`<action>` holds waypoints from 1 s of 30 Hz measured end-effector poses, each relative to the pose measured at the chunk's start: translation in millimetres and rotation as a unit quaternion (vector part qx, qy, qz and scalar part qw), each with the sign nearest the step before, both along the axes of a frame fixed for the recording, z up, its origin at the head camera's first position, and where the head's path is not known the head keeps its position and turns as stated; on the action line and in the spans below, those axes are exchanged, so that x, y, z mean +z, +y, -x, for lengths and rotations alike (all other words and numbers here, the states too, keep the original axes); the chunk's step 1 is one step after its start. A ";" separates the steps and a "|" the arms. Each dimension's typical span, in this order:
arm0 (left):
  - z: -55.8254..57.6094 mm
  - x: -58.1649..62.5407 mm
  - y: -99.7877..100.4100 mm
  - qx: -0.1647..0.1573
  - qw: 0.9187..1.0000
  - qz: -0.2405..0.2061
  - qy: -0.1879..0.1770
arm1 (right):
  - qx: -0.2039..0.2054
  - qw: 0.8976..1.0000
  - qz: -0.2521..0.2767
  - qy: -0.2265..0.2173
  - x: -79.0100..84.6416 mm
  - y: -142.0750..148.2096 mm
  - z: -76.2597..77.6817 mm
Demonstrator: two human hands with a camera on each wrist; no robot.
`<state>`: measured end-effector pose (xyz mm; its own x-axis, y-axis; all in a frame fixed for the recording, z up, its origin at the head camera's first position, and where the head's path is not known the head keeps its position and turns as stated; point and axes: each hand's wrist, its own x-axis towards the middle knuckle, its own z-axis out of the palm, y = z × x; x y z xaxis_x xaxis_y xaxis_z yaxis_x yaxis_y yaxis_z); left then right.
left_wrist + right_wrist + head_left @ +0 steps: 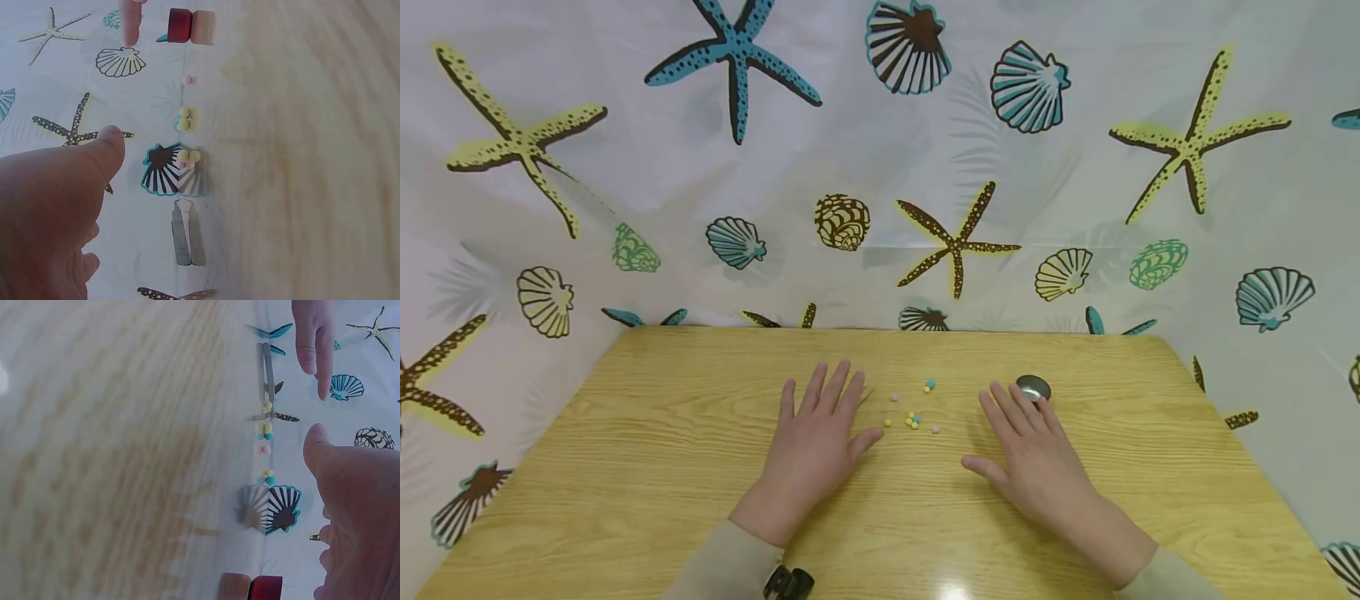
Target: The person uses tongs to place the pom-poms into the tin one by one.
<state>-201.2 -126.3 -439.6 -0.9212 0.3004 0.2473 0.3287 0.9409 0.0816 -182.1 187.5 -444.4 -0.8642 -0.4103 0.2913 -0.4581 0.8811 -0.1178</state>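
My left hand (816,442) is held palm down with its fingers straight and spread, holding nothing. My right hand (1037,458) is likewise palm down and spread, its fingertips overlapping the near side of a small round dish (1033,387) with a dark, shiny inside. In the left wrist view the dish shows a red side (180,26). Between the hands lie several tiny round beads (913,422) in yellow, blue and pink. Metal tweezers (268,378) lie by the left fingertips, mostly hidden behind that hand in the head view.
The wooden table (647,450) has a glossy, reflecting top. Behind it and along both sides hangs a white cloth (850,292) printed with starfish and shells. A dark band or buckle (788,582) sits at the left sleeve.
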 end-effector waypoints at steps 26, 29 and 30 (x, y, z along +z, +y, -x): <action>15.8 -10.6 -3.2 0.021 0.999 -0.029 -0.032 | -0.040 0.999 0.013 -0.011 -8.9 17.2 12.3; 17.6 -11.6 -4.8 0.022 0.999 -0.027 -0.032 | -0.047 0.999 0.015 -0.019 -10.8 20.5 15.8; 18.2 -12.0 -5.2 0.023 0.999 -0.026 -0.032 | -0.050 0.998 0.019 -0.026 -11.0 21.6 16.8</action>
